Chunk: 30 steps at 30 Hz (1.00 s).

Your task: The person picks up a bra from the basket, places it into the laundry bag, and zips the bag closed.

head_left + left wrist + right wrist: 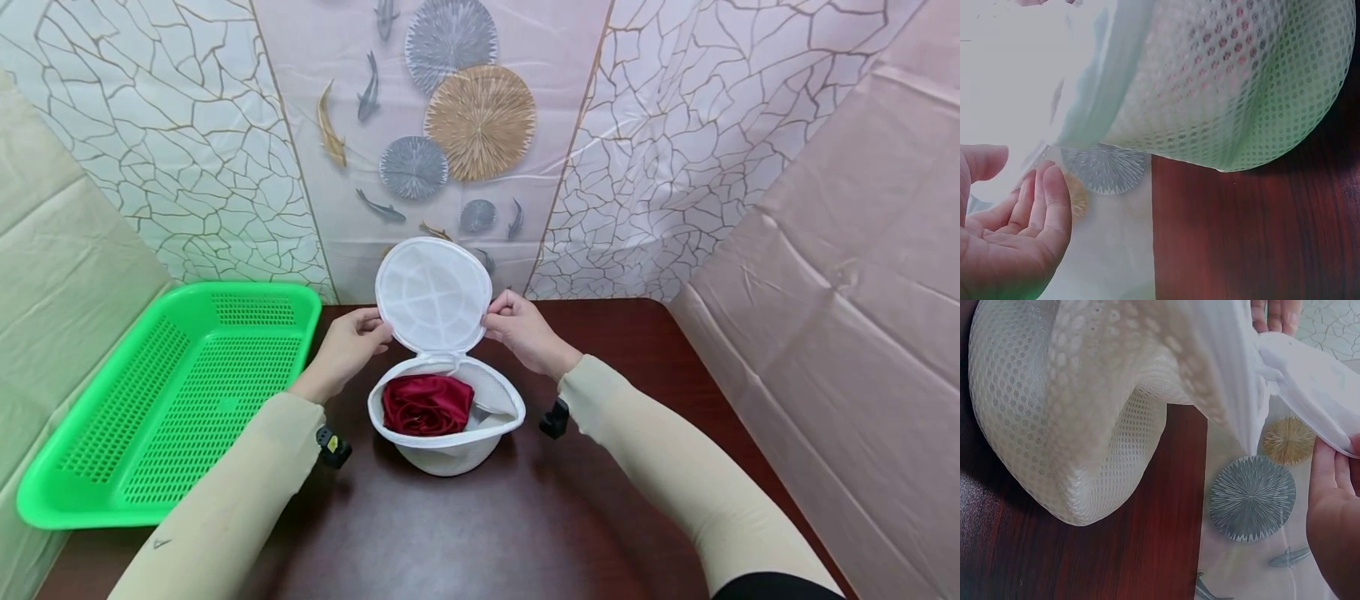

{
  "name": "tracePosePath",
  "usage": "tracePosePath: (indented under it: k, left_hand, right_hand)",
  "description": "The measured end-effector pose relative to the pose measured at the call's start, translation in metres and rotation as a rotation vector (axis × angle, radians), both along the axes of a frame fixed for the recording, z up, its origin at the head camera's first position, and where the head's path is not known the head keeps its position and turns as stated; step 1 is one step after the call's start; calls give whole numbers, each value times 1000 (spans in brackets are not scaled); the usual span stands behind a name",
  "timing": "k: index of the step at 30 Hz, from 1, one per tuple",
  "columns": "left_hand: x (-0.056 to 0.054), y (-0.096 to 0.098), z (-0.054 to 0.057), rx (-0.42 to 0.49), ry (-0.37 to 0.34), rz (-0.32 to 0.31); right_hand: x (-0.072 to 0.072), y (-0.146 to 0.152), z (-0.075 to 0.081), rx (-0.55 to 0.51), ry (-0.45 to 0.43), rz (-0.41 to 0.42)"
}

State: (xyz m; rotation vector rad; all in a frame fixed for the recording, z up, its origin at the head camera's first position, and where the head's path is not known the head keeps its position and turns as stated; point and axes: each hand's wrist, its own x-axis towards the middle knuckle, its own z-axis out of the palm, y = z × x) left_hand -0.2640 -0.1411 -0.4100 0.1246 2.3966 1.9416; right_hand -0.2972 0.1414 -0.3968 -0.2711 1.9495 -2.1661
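White mesh bag [448,458], red cloth [427,405] inside — raised lid [433,296] in the pinch of left hand [347,350] and right hand [531,333]

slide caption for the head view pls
Left hand and right hand hold the raised round lid of a white mesh bag containing dark red cloth.

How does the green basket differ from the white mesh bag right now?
The green basket is large and roughly rectangular; the white mesh bag is much smaller and rounded.
The bag has an attached round lid, held up by the left hand and right hand; the basket shows no lid.
The basket looks stiff, while the bag's rim bends and its sides look soft.
Both have walls full of small holes.
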Motion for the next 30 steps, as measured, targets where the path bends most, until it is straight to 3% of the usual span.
tracePosePath:
  k: [9,15,23,30]
  left_hand:
    - [6,3,7,10,49,50]
    - [12,4,11,7,111,50]
    - [23,0,16,-186,276,19]
    - [33,-5,16,-315,378,-54]
  right_hand:
    - [2,3,2,34,29,-13]
    - [4,9,4,91,106,9]
    - [11,20,6,233,210,40]
    - [21,28,11,306,222,59]
